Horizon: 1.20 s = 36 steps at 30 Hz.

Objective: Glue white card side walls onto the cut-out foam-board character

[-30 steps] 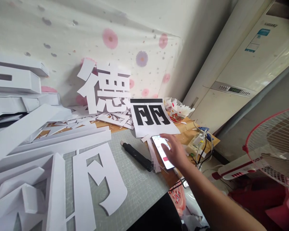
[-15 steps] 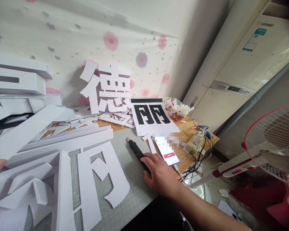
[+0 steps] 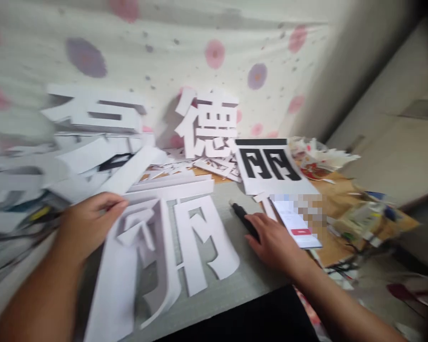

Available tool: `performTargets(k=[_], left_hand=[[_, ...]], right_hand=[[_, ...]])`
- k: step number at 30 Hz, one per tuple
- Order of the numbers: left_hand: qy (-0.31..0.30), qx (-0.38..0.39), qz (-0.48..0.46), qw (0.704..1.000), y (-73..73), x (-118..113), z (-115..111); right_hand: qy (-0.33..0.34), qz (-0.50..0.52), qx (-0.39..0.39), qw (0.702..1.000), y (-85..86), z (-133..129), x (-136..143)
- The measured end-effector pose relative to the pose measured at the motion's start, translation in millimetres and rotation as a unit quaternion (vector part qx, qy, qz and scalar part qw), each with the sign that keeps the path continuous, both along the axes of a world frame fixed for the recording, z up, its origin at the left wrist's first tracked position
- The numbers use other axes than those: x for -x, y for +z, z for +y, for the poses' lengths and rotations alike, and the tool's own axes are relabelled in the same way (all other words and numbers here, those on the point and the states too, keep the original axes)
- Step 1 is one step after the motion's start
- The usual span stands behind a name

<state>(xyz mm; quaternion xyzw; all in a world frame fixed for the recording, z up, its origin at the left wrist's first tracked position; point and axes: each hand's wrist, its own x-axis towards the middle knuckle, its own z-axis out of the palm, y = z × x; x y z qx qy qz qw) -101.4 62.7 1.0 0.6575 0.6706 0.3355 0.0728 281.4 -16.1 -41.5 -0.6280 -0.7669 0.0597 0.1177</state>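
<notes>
My left hand (image 3: pixel 92 221) pinches the lower end of a long white foam strip (image 3: pixel 130 171), which slants up to the right. Below it, a large white cut-out character (image 3: pixel 192 247) lies on the grey-green cutting mat (image 3: pixel 219 197); its left part has raised side walls and loose pieces inside. My right hand (image 3: pixel 271 237) is closed around a black pen-like tool (image 3: pixel 243 219) on the mat, right of the character. A printed sheet with a black character (image 3: pixel 257 186) lies beyond that hand, and a lit phone (image 3: pixel 288 216) is just to its right.
A white built-up character (image 3: pixel 209 124) stands against the flowered wall covering, with foam scraps below. More white letter pieces (image 3: pixel 107 114) are stacked at the left. A tub of white scraps (image 3: pixel 314 168) and a power strip with cables (image 3: pixel 358 221) are at the right.
The view has swung left, so things appear further right and blurred. My left hand and forearm have come much further into view with the strip. My right hand still holds the black tool.
</notes>
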Motion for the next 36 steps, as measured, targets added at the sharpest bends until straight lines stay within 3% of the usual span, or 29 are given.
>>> performTargets(k=[6, 10, 14, 21, 36], left_hand=[[-0.102, 0.029, -0.048, 0.993, 5.7, -3, -11], [-0.150, 0.093, -0.078, 0.981, 12.6, -8, -19], [-0.175, 0.095, -0.082, 0.977, 13.6, -7, -22], [-0.181, 0.099, -0.023, 0.978, 6.3, -3, -19], [-0.111, 0.128, 0.060, 0.984, 15.8, -14, -21]], right_hand=[[-0.013, -0.080, 0.043, 0.996, -14.9, 16, -4], [-0.023, -0.070, 0.063, 0.995, -14.8, 25, 2], [-0.060, -0.045, 0.095, 0.993, -15.3, 32, 6], [-0.115, 0.159, -0.009, 0.980, -24.7, 26, 11], [-0.030, 0.162, -0.025, 0.986, -25.4, 27, 11]])
